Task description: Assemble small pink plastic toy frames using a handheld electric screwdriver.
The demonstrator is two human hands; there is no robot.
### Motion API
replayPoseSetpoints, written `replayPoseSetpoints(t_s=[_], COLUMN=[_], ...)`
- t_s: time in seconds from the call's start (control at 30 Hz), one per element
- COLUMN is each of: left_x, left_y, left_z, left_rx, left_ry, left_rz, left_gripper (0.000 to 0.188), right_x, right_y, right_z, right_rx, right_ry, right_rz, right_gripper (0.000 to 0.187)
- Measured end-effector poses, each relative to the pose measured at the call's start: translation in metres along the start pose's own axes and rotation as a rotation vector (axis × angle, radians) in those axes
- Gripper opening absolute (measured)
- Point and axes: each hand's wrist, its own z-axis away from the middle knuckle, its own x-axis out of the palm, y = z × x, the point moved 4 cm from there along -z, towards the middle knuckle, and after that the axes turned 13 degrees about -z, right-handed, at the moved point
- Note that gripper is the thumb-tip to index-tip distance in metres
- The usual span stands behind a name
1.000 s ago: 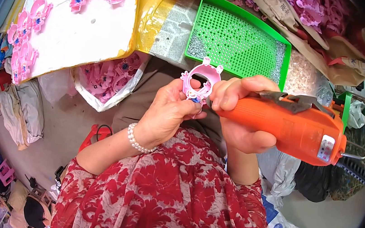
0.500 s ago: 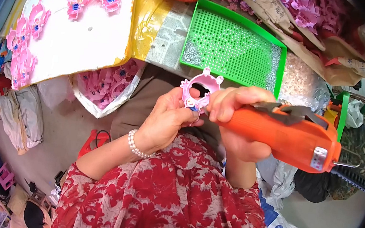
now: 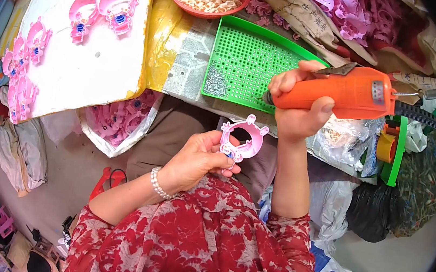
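Observation:
In my left hand (image 3: 201,158) is a pink plastic toy part (image 3: 250,142), a round ring with small ears and a blue detail, pinched near its lower end. My right hand (image 3: 300,105) grips an orange electric screwdriver (image 3: 343,94) with a cord at its rear. Its dark nose points left, over the right part of a green perforated tray (image 3: 254,59). Small silver screws (image 3: 216,81) lie heaped in the tray's near left corner. The screwdriver and the pink part are well apart.
Similar pink parts (image 3: 119,10) stand on a white board (image 3: 95,74) at left. Below it, an open white bag (image 3: 113,147) holds more. A red bowl (image 3: 242,3) of pale small pieces sits at the back. Pink parts (image 3: 353,11) fill a sack at far right.
My right hand has lifted the screwdriver away from the pink part, up and to the right over the tray. My left hand, still holding the part, has lowered slightly.

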Motion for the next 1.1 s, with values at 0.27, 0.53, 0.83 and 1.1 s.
replayPoseSetpoints(t_s=[0.27, 0.53, 0.83, 1.1], left_x=[0.001, 0.002, 0.002, 0.006], left_y=[0.002, 0.002, 0.001, 0.008], left_z=[-0.001, 0.001, -0.003, -0.003], left_rx=[0.059, 0.073, 0.064, 0.092], left_ry=[0.02, 0.004, 0.055, 0.063], left_rz=[-0.069, -0.064, -0.075, -0.088], left_gripper=[0.044, 0.039, 0.036, 0.032], right_x=[0.001, 0.0, 0.007, 0.041], right_y=[0.005, 0.005, -0.014, -0.049], right_z=[0.002, 0.002, 0.003, 0.032], right_rx=[0.0, -0.008, -0.028, -0.066], right_ry=[0.022, 0.03, 0.001, -0.348], right_rz=[-0.006, 0.014, -0.071, -0.265], right_gripper=[0.076, 0.076, 0.079, 0.086])
